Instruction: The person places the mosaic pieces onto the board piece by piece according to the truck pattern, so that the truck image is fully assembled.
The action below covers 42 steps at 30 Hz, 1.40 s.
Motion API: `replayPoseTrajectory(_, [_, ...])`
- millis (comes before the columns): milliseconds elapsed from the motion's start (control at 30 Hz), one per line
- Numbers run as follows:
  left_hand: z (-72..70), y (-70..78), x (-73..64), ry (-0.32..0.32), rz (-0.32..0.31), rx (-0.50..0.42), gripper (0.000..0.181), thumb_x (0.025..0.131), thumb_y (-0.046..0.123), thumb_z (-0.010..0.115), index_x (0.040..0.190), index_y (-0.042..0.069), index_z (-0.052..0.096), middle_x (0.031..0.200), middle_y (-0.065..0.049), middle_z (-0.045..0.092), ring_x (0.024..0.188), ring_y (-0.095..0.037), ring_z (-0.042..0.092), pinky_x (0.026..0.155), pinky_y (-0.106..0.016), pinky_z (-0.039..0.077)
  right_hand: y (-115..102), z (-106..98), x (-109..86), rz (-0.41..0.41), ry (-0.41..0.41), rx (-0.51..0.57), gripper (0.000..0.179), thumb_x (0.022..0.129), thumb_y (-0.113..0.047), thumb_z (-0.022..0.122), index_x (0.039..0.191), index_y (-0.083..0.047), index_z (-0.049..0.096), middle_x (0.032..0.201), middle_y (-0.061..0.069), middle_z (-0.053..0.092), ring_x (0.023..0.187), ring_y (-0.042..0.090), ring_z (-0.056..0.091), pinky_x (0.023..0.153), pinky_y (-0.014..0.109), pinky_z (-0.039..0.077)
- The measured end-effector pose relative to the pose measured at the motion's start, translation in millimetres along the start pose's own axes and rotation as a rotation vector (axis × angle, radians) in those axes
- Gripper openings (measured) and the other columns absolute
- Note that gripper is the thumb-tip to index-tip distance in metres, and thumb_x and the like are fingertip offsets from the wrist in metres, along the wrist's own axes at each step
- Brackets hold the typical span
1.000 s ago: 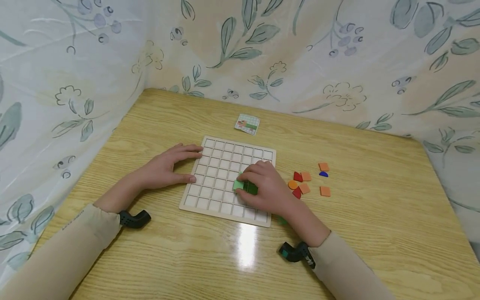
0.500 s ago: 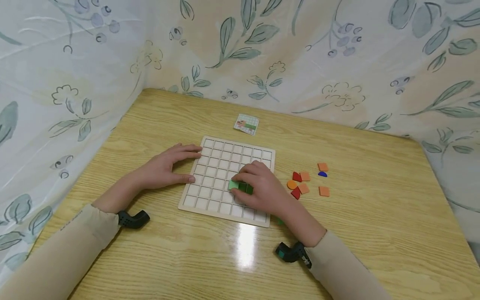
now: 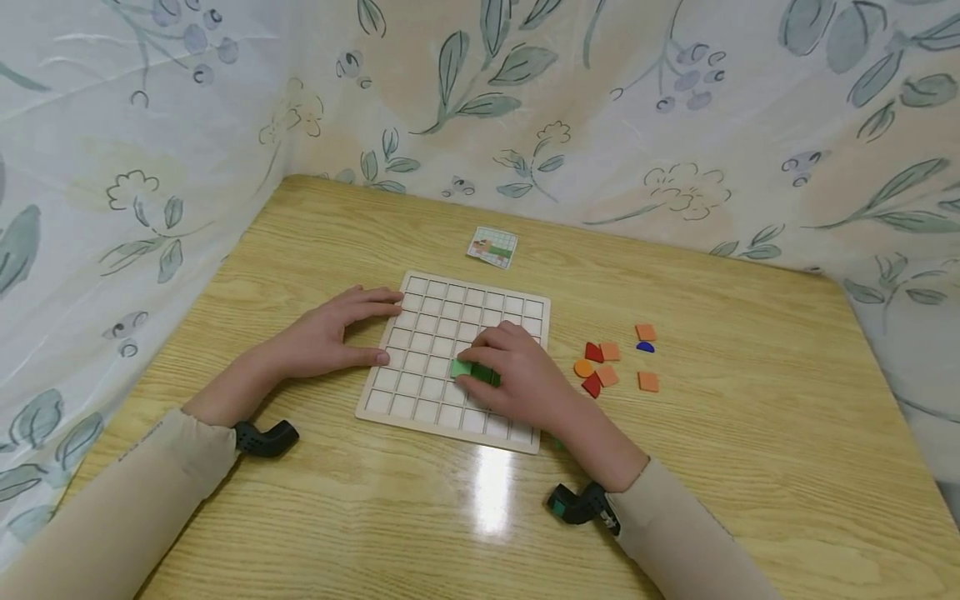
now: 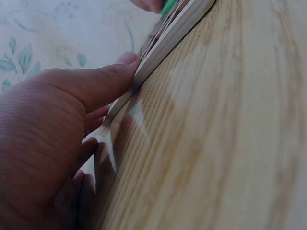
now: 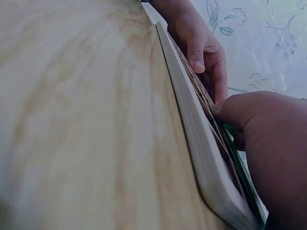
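Observation:
A light wooden grid board (image 3: 420, 363) lies flat on the table, with raised lines dividing it into squares. My right hand (image 3: 519, 367) pinches a light green square tile (image 3: 461, 368) between thumb and fingers over the board's middle. Beside that tile, dark green pieces (image 3: 487, 375) show partly under the hand; whether they lie in the grid I cannot tell. My left hand (image 3: 330, 335) rests against the board's left edge, fingers and thumb spread apart. In the left wrist view the thumb (image 4: 125, 60) touches the board's side.
Right of the board lie several orange squares (image 3: 648, 382), two red pieces (image 3: 592, 385), an orange circle (image 3: 583, 368) and a blue half-circle (image 3: 645, 347). Behind the board is a small picture card (image 3: 492, 247). Patterned cloth (image 3: 600, 108) encloses the table at the back and sides.
My right hand has shifted left across the board with the light green tile, by about one square. The left hand stays at the board's edge.

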<state>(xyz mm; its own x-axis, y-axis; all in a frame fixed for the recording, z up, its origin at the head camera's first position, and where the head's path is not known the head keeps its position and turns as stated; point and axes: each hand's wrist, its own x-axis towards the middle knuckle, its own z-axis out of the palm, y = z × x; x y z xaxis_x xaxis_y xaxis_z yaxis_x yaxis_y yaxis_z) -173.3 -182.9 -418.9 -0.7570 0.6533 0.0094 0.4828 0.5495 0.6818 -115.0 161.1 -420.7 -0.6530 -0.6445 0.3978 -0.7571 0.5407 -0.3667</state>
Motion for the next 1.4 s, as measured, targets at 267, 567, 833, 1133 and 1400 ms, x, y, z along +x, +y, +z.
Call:
replayPoseTrajectory(267, [0.8,-0.7,0.4,0.000,0.001,0.001,0.074,0.097,0.038,0.086,0.160,0.013,0.057,0.175,-0.002,0.038,0.166,-0.042,0.016,0.133,-0.065,0.011,-1.3,-0.8,-0.2,0.006,-0.012,-0.001,0.025,0.098,-0.028,0.086,0.115,-0.010,0.085,0.107,0.000,0.071,0.094,0.019,0.057,0.087,0.036,0.051])
replayPoseTrajectory(567, [3.1,-2.0,2.2,0.001,0.010,0.003,0.074,0.097,0.039,0.086,0.160,0.014,0.057,0.175,-0.001,0.038,0.166,-0.042,0.016,0.133,-0.065,0.011,0.3,-0.7,-2.3,0.004,-0.008,-0.012,0.026,0.097,-0.029,0.086,0.115,-0.010,0.086,0.107,0.001,0.071,0.094,0.019,0.057,0.085,0.036,0.051])
replayPoseTrajectory(833, [3.7,-3.5,1.8,0.002,0.010,0.003,0.075,0.097,0.040,0.086,0.160,0.013,0.057,0.175,-0.002,0.038,0.166,-0.042,0.016,0.133,-0.064,0.011,1.4,-1.6,-6.6,0.021,0.027,0.024,0.033,0.096,-0.029,0.087,0.120,-0.007,0.084,0.110,0.003,0.069,0.099,0.021,0.059,0.088,0.037,0.052])
replayPoseTrajectory(1133, [1.1,-4.2,-0.4,0.005,0.012,0.005,0.072,0.097,0.038,0.087,0.159,0.013,0.059,0.175,-0.003,0.039,0.166,-0.043,0.016,0.133,-0.065,0.012,1.4,-15.6,-18.9,0.064,0.074,0.034,0.035,0.093,-0.025,0.091,0.120,-0.005,0.084,0.109,0.004,0.068,0.097,0.024,0.056,0.081,0.037,0.051])
replayPoseTrajectory(1400, [1.9,-4.1,0.7,0.004,0.011,0.009,0.074,0.097,0.040,0.086,0.160,0.013,0.057,0.175,-0.002,0.039,0.166,-0.043,0.016,0.133,-0.065,0.011,8.6,-31.1,-48.3,0.157,0.065,0.040,0.034,0.093,-0.025,0.091,0.122,-0.008,0.085,0.109,0.001,0.069,0.097,0.019,0.053,0.077,0.034,0.047])
